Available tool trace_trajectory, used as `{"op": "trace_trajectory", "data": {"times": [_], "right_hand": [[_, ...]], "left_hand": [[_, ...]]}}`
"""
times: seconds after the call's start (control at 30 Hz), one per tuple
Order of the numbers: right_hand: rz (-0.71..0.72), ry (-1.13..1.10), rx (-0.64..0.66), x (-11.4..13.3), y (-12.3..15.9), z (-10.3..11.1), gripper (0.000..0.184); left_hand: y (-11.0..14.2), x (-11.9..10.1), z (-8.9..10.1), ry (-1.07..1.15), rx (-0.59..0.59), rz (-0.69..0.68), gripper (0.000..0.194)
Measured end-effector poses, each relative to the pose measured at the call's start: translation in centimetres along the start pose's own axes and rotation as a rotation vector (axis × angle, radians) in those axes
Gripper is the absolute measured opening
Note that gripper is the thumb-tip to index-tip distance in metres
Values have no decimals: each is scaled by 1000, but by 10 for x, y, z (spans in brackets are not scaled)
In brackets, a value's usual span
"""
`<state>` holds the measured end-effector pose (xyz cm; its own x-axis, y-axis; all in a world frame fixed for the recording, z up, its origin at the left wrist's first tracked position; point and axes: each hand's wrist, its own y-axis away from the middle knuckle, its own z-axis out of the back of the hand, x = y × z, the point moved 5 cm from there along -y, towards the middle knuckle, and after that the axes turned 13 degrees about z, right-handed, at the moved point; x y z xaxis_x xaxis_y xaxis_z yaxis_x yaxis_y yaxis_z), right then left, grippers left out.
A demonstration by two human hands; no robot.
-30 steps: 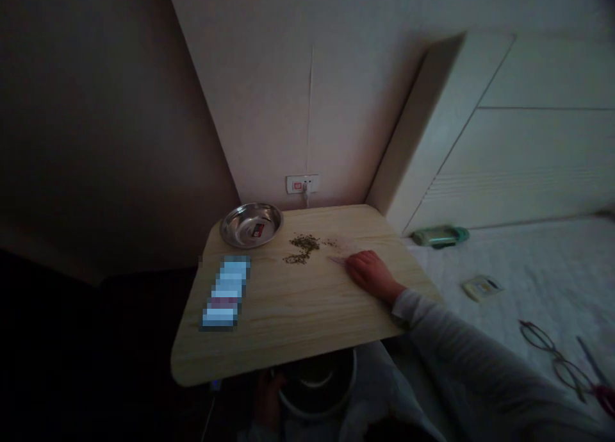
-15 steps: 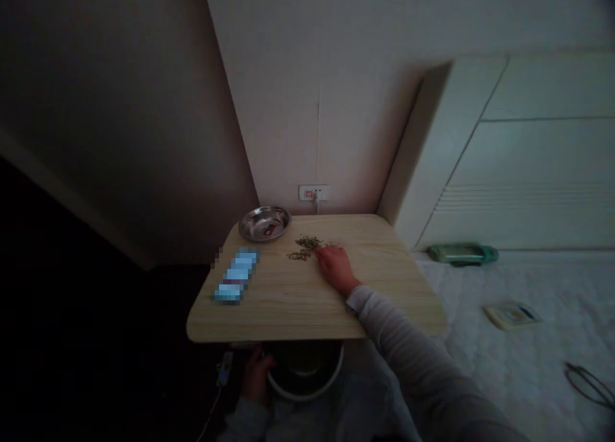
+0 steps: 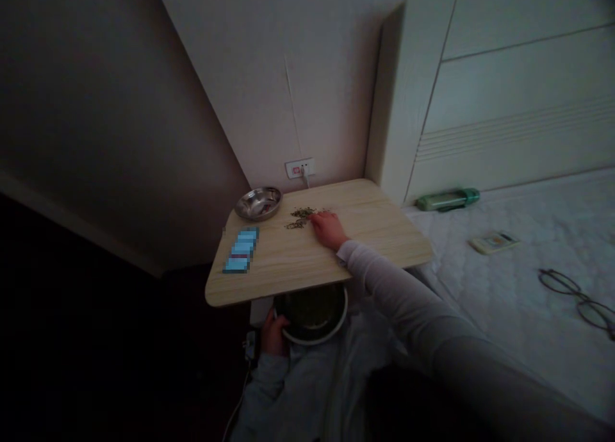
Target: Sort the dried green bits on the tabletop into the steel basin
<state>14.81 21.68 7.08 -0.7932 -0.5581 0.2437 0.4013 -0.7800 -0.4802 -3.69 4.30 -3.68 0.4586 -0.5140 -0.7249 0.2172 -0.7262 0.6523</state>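
Small dark-green grains (image 3: pixel 302 214) lie scattered in a loose patch on the light wooden table (image 3: pixel 269 278). My right hand (image 3: pixel 328 229) rests palm down on the table, its fingertips drawn together at the right edge of the grains. Whether a grain is between those fingers is too small to tell. Below the table's front edge, my left hand (image 3: pixel 275 334) grips the left rim of a round bowl (image 3: pixel 314 339) with a pale rim, held over my lap. Its inside is dark, with a greenish content I cannot make out, and the table hides its far side.
A shiny steel bowl (image 3: pixel 259 204) stands at the table's back left, with a blurred-out phone (image 3: pixel 241 250) in front. On the bed (image 3: pixel 461 262) to the right lie a green bottle (image 3: pixel 448 200), a pale device (image 3: pixel 494 242) and glasses (image 3: pixel 560 282). A wall socket (image 3: pixel 300 168) holds a plug.
The view has tilted down and turned, so the table sits higher and the glasses and lower bowl show more. My right hand stays by the grains; my left still holds the bowl.
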Motion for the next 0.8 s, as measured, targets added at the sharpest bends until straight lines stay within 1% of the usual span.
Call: {"op": "trace_trajectory", "data": {"times": [0.17,0.37,0.57,0.67,0.8], "right_hand": [[30,-3,25,4,0,1,31],[54,-11,33,9,4,3,31],[84,-67,27,12,8,0,30],[69,-76,12,10,8,0,31],[14,-46,16,6,6,0,32]], "left_hand": [[2,-4,-3,16,30,-40,39],[3,-7,-5,-29,40,-30,30],[9,-13,-8,-67,27,-89,26],[11,-13,-7,-78,18,-79,25],[12,-12,-3,-95,-6,-66,19]]}}
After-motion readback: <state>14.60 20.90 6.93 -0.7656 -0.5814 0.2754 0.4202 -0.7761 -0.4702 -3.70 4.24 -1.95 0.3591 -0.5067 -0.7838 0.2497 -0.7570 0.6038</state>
